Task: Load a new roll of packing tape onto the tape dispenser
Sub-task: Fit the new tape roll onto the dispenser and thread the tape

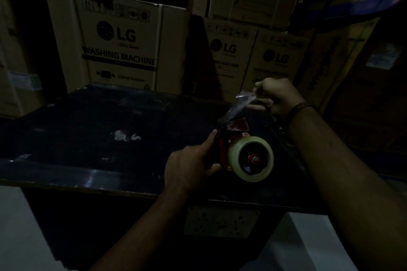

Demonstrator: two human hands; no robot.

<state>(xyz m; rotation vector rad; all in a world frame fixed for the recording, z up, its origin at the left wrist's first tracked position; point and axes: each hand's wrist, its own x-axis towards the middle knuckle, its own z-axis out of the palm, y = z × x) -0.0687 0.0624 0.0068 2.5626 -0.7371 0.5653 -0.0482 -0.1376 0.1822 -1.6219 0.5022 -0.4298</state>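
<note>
A red tape dispenser (231, 134) is held just above the dark table (88, 130), right of centre. A pale clear tape roll (233, 156) sits on its red hub, facing me. My left hand (191, 165) grips the dispenser's handle from the left. My right hand (277, 99), with a beaded bracelet at the wrist, pinches the free tape end (242, 103). This shiny strip stretches up and right from the dispenser's front. The dispenser's handle is hidden under my left hand.
Large cardboard washing-machine boxes (119, 46) stand stacked behind the table, more of them (253, 55) at the back right. The table's front edge (88, 185) runs below my left hand. The scene is dim. White floor or surface (19, 226) shows at the lower left.
</note>
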